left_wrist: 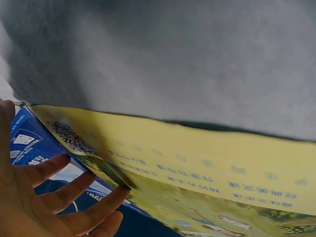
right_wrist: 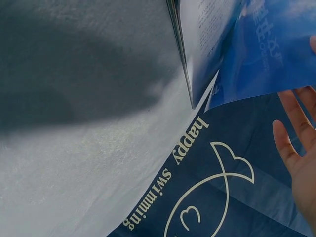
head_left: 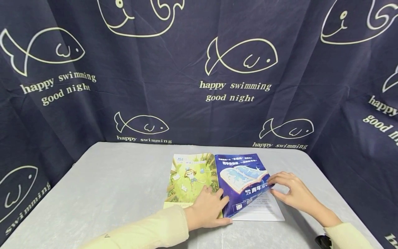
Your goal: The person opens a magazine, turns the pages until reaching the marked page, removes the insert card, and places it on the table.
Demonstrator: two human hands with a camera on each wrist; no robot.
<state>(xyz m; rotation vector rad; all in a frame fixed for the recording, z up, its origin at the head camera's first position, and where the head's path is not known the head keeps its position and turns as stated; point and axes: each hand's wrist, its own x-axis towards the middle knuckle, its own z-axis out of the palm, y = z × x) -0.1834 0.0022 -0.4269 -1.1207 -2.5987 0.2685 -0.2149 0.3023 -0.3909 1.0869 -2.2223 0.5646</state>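
An open magazine lies on the table, its left page point(head_left: 178, 188) green and yellow with a drawn child on grass. Its blue right-hand page point(head_left: 230, 204) shows a drawn open book and is raised at the lower right corner, baring a white printed page point(head_left: 261, 212) underneath. My left hand point(head_left: 205, 209) rests with spread fingers across the lower part of the fold. My right hand point(head_left: 293, 193) pinches the blue page's raised edge between thumb and fingers. In the right wrist view, that lifted blue page point(right_wrist: 276, 59) bends above the pages below.
The grey tabletop point(head_left: 118, 193) extends around the magazine. A dark blue curtain point(head_left: 183, 103) with fish outlines and lettering hangs behind and at both sides. Something black point(head_left: 324, 241) shows at the right wrist.
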